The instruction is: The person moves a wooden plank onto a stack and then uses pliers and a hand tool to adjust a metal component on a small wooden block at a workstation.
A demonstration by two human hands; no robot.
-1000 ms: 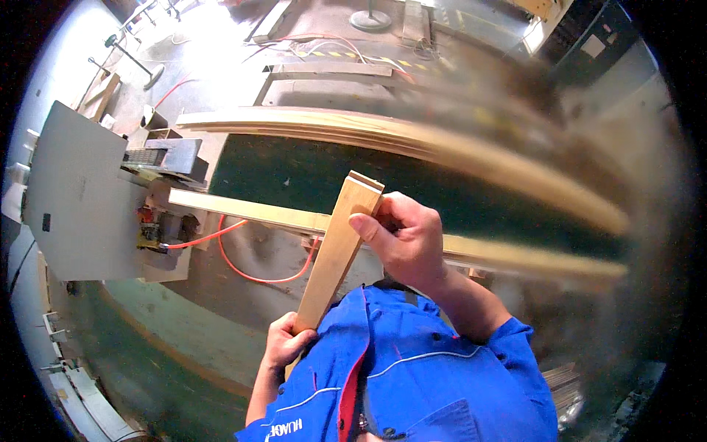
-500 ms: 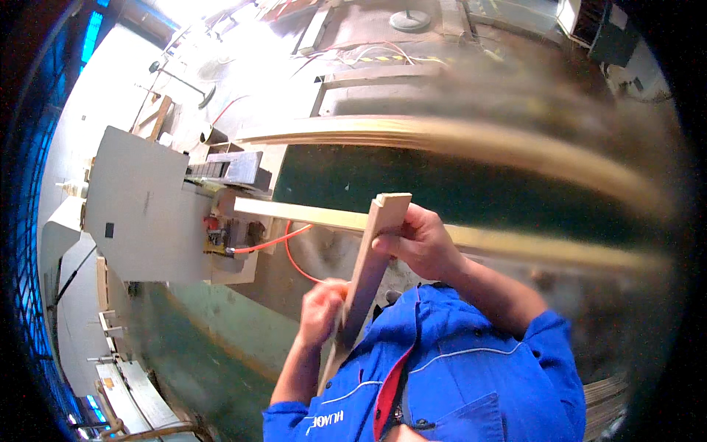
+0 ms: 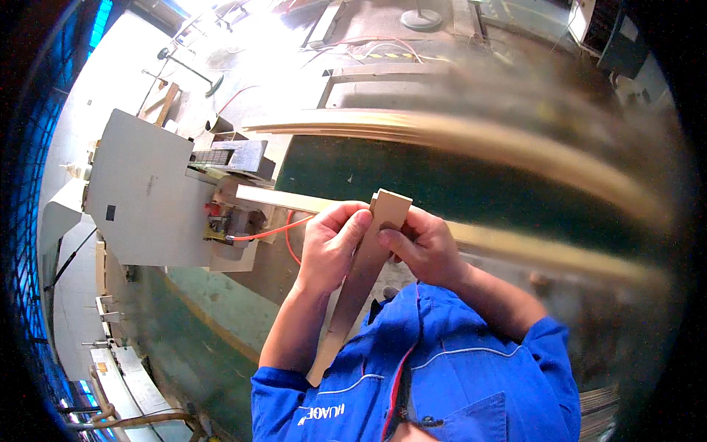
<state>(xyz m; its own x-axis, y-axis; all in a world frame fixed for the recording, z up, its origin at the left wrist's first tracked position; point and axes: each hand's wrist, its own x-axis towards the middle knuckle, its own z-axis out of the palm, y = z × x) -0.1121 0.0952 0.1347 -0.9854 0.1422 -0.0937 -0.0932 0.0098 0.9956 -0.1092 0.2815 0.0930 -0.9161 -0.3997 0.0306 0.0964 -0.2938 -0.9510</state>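
Grey housing (image 3: 151,191): tall, flat-sided, at the left end of the worktop; neither hand is on it.
Small mechanism (image 3: 234,221): beside the housing's right side, with an orange hose (image 3: 272,233) running from it toward the hands; whether it is running cannot be told.
Left hand (image 3: 331,239): fingers curled in and drawn narrow, thumb and fingers pinching the left edge of the held board near its upper end.
Held board (image 3: 361,276): pale wood, off the worktop, tilted between the two hands, its lower end down by the blue left sleeve (image 3: 283,394). The upper end shows a stepped edge. Picked up and in hand, not set down; by judgement it is at a handling stage, and whether any work on that edge is finished cannot be told.
Right hand (image 3: 427,250): closed on the board's right side near the top, thumb across the near face, fingers mostly hidden behind.
Far strips (image 3: 471,135): several long pieces lying together along the worktop's far edge, out of the hands.
Near strip (image 3: 508,244): lies along the near edge, passing behind hands and board, so whether it is one piece cannot be told.
Worktop (image 3: 530,195): green, between those strips; its right end is blurred.
Lower stack (image 3: 598,407): thin lengths at lower right, apart from both hands, untouched.
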